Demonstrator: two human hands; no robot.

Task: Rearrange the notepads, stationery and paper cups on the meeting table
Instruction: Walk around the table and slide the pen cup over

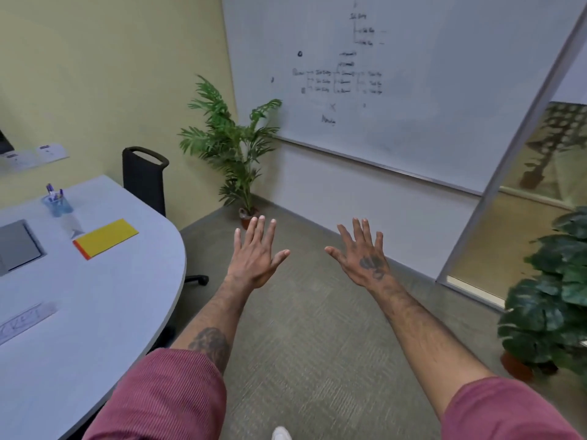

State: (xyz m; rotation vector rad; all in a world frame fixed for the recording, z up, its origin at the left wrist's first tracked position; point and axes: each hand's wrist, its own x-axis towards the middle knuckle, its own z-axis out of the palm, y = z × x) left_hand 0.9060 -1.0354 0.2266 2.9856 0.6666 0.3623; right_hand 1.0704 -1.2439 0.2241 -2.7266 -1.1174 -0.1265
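A: Two grips show, a person's bare hands, stretched out above the floor (317, 344): left grip (257, 252) and right grip (362, 255), fingers spread, holding nothing.

B: Where is the stationery?

A: On the tabletop (95, 312), far left. A yellow notepad (106, 238) lies flat, well apart from the left grip. A pen cup (58, 203) stands near it, farther back.

B: Best approach?

A: Likely turn left first, then reach with the nearer left grip, take the notepad by its edge and keep it level.

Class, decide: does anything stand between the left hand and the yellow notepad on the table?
Nothing visible does. The left hand is open over the floor; only bare table lies between it and the yellow notepad.
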